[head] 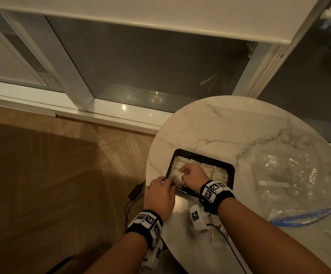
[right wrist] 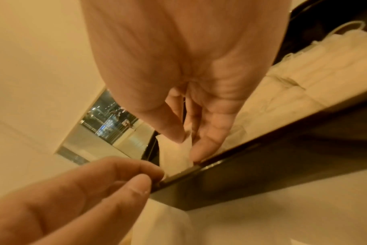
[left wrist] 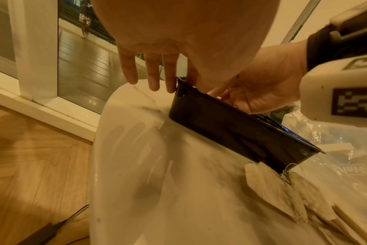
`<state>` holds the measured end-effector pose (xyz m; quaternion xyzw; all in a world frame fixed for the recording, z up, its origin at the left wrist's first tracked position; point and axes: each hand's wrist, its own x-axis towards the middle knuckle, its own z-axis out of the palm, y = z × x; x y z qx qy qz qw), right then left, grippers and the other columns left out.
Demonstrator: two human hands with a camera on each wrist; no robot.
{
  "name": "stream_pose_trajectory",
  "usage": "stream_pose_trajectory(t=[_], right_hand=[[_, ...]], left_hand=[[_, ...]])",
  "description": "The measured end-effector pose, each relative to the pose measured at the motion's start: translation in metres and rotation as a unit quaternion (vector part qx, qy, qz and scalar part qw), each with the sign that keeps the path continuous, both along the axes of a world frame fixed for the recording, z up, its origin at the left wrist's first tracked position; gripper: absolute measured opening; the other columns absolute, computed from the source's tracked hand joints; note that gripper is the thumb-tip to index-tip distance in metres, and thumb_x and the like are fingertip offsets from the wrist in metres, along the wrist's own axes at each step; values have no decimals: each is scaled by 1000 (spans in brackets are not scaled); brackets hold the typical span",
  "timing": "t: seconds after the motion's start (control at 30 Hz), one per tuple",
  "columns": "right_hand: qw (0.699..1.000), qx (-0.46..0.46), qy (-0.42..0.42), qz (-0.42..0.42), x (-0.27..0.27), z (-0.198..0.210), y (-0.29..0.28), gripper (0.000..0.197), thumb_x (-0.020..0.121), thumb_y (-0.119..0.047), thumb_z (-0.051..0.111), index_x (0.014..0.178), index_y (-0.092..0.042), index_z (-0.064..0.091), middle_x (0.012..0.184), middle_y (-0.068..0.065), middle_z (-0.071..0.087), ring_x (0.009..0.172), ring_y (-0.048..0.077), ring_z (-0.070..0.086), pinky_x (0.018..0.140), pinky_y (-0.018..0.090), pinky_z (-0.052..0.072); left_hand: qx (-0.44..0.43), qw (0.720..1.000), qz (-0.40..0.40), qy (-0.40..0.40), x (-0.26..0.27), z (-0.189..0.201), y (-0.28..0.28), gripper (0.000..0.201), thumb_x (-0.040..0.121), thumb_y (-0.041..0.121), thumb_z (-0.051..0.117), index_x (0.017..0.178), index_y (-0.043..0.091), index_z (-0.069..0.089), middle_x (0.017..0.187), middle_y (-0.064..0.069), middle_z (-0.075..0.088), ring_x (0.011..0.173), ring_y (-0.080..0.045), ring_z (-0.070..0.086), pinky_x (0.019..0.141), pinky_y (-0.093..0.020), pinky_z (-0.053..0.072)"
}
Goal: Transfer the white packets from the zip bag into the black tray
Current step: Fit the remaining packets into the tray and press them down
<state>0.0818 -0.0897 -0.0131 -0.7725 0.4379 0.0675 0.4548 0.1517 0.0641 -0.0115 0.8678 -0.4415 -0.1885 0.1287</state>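
The black tray (head: pixel 210 158) sits on the near left of the round marble table, with white packets (head: pixel 219 174) lined up inside it. My right hand (head: pixel 188 174) reaches over the tray's left end and pinches one white packet (right wrist: pixel 174 152) between thumb and fingers, low inside the tray. My left hand (head: pixel 160 191) is at the tray's near left corner; its thumb and index finger (right wrist: pixel 153 177) pinch the rim while the other fingers (left wrist: pixel 151 77) stay straight. The clear zip bag (head: pixel 291 175) with a blue zip lies flat to the right. Several loose packets (left wrist: pixel 272 190) lie in front of the tray (left wrist: pixel 230 131).
The marble table (head: pixel 229 125) ends just left of my left hand, with wooden floor below. A dark adapter (head: pixel 135 191) and its cable lie on the floor by the table's edge. Glass sliding doors stand beyond the table.
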Motion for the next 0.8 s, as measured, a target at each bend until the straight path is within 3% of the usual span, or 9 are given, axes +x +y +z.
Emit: stream_pose_trajectory(t=[0.1,0.3,0.43,0.6,0.67,0.8], right_hand=[[1000,11,-2,22,-3,-3,1,30,84,3,53,97,-19,69,80,-2,56,85,26,66,75,43,61],[998,-22,13,56,1,-6,1,22,88,-8,58,85,-26,69,79,-8,64,82,15,65,71,22,50],[997,-42,20,67,3,-9,2,26,84,-12,62,68,-32,65,80,-10,70,78,11,67,77,32,58],[997,-54,7,61,-5,0,-2,22,80,-13,68,86,-34,65,88,-10,62,83,11,62,81,34,56],[998,-58,-8,33,-11,6,-4,19,82,-15,66,90,-32,66,88,-10,62,83,11,61,82,33,55],[993,-81,-65,-48,-37,23,-8,12,89,-21,64,97,-28,67,89,-13,63,77,6,59,71,24,48]], left_hand=[[4,1000,2,1,-2,0,-1,30,103,40,37,122,28,57,128,2,55,118,-20,51,96,-38,42],[23,1000,-3,-14,-5,0,0,27,103,39,34,115,29,57,122,1,55,113,-20,51,93,-39,42],[49,999,-5,-19,-6,1,-1,33,103,41,31,120,31,58,126,1,53,117,-22,50,96,-43,41],[65,997,1,-34,-11,3,-5,34,102,44,30,115,29,58,125,-1,52,113,-24,50,93,-43,42],[59,997,8,-39,-14,3,-6,33,101,44,33,113,28,59,130,-2,51,119,-25,48,95,-44,42],[6,997,-21,-81,-19,2,-11,29,98,42,40,108,26,61,142,-5,47,133,-25,39,101,-43,41]])
